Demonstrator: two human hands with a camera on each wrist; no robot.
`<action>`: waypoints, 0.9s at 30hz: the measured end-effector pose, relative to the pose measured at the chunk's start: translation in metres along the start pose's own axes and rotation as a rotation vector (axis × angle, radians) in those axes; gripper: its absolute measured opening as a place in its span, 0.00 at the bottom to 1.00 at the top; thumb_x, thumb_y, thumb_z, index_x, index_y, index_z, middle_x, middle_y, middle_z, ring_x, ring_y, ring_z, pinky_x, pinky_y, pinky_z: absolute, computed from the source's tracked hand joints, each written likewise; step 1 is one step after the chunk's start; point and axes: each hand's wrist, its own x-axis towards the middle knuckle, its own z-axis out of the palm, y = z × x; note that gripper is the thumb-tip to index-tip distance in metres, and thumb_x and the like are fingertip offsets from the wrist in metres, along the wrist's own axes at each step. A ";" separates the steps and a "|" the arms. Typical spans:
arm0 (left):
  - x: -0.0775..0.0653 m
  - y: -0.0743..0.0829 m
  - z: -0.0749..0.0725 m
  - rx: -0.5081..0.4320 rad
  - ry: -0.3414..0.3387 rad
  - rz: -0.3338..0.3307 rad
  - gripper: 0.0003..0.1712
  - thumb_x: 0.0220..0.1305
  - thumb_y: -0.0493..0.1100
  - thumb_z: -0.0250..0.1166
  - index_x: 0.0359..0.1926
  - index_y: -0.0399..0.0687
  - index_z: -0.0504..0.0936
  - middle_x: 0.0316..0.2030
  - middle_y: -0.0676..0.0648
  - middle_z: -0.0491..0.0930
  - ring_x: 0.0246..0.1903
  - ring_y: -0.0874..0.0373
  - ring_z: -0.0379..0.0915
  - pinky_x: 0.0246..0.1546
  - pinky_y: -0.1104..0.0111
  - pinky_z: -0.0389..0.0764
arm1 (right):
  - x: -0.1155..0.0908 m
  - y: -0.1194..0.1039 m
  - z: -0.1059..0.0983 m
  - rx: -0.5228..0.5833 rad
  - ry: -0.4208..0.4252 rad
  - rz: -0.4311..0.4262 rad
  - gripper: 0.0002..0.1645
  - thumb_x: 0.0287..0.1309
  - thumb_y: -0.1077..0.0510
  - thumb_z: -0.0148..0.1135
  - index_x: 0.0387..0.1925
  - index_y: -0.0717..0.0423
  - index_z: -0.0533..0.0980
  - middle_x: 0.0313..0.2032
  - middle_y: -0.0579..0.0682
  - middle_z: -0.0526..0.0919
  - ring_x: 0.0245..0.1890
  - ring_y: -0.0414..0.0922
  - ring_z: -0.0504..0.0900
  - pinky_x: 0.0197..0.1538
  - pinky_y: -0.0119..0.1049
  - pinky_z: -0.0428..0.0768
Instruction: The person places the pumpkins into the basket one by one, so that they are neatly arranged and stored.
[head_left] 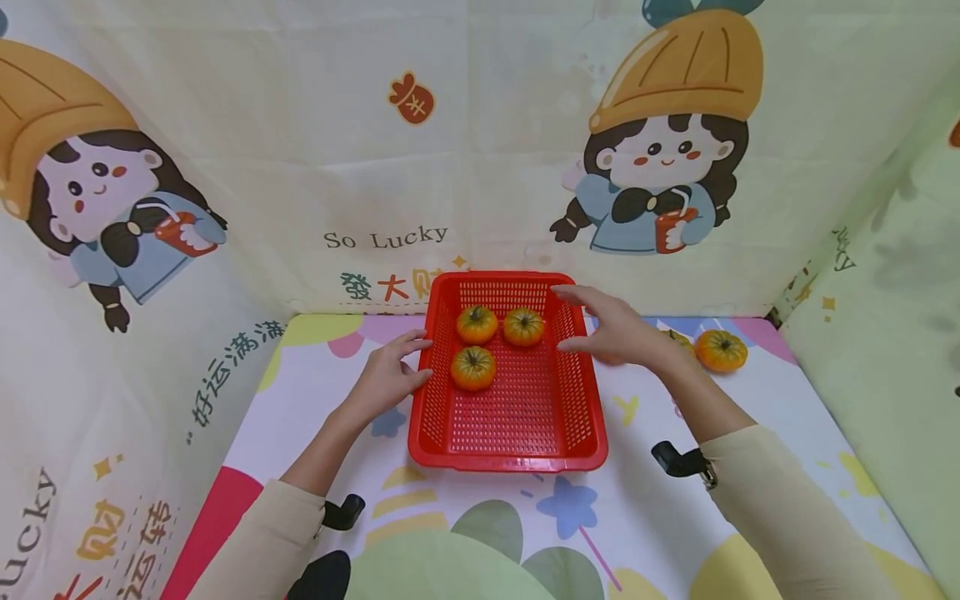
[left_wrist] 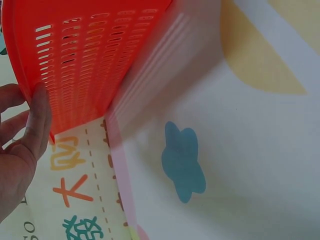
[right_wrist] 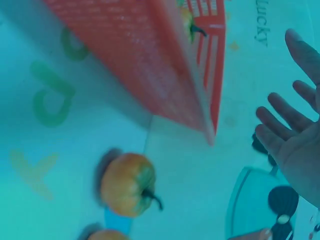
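A red plastic basket [head_left: 507, 461] stands on the table near the back wall, with three small orange pumpkins [head_left: 473, 368] inside its left and far part. At the basket's left rim is my left hand [head_left: 386, 375]; its fingertips touch the rim and outer side, and the fingers look fairly straight. My right hand [head_left: 618, 329] hovers over the right rim, thumb and fingers spread apart. In the right wrist view the palm [right_wrist: 305, 155] shows nothing held, and it looks apart from the basket. A pumpkin [right_wrist: 129, 185] lies on the table outside the basket.
Right of the basket, an orange pumpkin [head_left: 722, 350] sits on the patterned tablecloth [head_left: 637, 517], with another pumpkin [head_left: 678, 340] partly hidden behind the right forearm. A printed cloth wall [head_left: 502, 192] rises directly behind the basket, and more cloth hangs at both sides.
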 end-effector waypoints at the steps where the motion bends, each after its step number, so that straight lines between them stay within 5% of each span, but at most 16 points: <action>1: 0.000 0.000 0.000 -0.001 -0.001 0.002 0.32 0.64 0.38 0.71 0.69 0.38 0.76 0.75 0.43 0.67 0.27 0.58 0.83 0.34 0.66 0.88 | -0.004 0.005 -0.001 0.011 0.023 0.015 0.54 0.56 0.47 0.77 0.79 0.48 0.60 0.76 0.55 0.65 0.75 0.58 0.64 0.66 0.63 0.76; 12: 0.000 -0.001 0.000 0.000 0.001 0.002 0.32 0.64 0.38 0.71 0.69 0.38 0.76 0.75 0.43 0.67 0.28 0.57 0.83 0.34 0.66 0.88 | -0.029 0.068 0.005 0.085 0.192 0.162 0.59 0.57 0.40 0.75 0.82 0.40 0.51 0.79 0.59 0.56 0.78 0.64 0.56 0.66 0.73 0.68; 19: 0.000 -0.003 0.000 -0.003 0.003 -0.007 0.32 0.64 0.39 0.72 0.69 0.39 0.76 0.75 0.43 0.67 0.28 0.58 0.83 0.34 0.66 0.88 | -0.024 0.100 0.023 0.133 0.304 0.242 0.63 0.58 0.43 0.75 0.83 0.49 0.46 0.80 0.61 0.53 0.78 0.66 0.55 0.69 0.73 0.64; 27: 0.001 -0.003 0.000 0.019 0.009 0.012 0.32 0.64 0.39 0.71 0.68 0.38 0.76 0.75 0.44 0.67 0.27 0.58 0.82 0.34 0.66 0.88 | -0.009 0.120 0.033 0.223 0.339 0.352 0.65 0.62 0.43 0.72 0.83 0.55 0.40 0.81 0.64 0.50 0.79 0.66 0.52 0.74 0.68 0.60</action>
